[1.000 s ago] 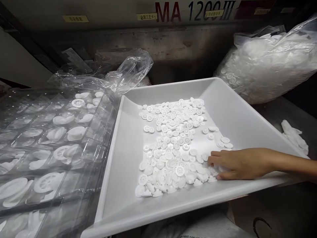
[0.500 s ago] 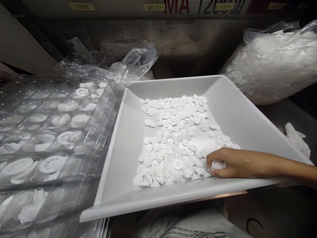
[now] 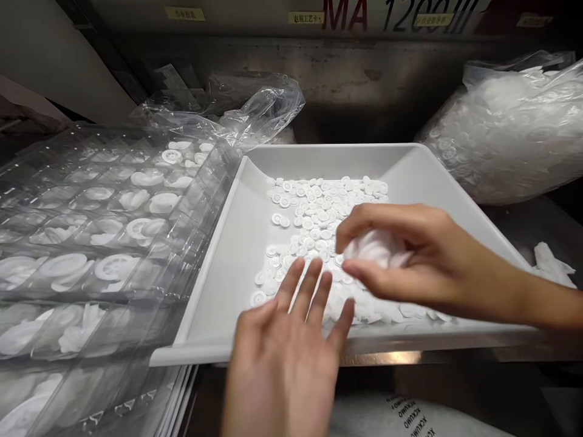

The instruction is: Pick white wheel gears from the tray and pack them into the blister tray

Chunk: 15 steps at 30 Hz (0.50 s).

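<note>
Wheel-shaped white discs [image 3: 314, 213]: light, stiff, slick by the look of them; pinch rims, or cup several. Your left hand [image 3: 289, 352] is open, fingers spread, over the near edge of the tray [image 3: 230, 255]. Beyond, your right hand [image 3: 428, 249] curls round a clump of them; loose ones spread toward the far edge. Half a second ago: right hand low by the near edge, left out of view.

white discs [image 3: 308, 224] in grey tray [image 3: 234, 246]
</note>
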{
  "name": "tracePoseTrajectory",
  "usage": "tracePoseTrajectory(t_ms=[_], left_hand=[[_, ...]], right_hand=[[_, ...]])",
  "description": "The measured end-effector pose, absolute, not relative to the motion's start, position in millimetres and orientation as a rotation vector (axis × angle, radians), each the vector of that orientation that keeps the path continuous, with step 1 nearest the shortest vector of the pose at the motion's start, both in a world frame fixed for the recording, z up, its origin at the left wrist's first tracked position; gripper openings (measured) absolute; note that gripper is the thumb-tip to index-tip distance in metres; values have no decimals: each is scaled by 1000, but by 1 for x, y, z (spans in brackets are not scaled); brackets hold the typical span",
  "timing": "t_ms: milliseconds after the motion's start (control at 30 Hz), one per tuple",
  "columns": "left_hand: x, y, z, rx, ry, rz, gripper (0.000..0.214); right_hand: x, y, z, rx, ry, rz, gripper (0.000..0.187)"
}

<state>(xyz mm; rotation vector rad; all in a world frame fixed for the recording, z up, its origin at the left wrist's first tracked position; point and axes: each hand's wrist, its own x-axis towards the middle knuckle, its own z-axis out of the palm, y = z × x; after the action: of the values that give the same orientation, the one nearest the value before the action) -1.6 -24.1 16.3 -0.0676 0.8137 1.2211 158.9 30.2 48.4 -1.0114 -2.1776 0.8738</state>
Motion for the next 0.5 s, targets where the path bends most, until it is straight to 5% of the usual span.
tracePoseTrajectory(t_ms=[300,500], left_hand=[[34,8,10,-92,608,1161,37],[35,15,2,-159,701,1185,35]], right_hand=[[152,38,3,-964,-2409,489,55],[161,44,0,-1132,-2395,523,57]])
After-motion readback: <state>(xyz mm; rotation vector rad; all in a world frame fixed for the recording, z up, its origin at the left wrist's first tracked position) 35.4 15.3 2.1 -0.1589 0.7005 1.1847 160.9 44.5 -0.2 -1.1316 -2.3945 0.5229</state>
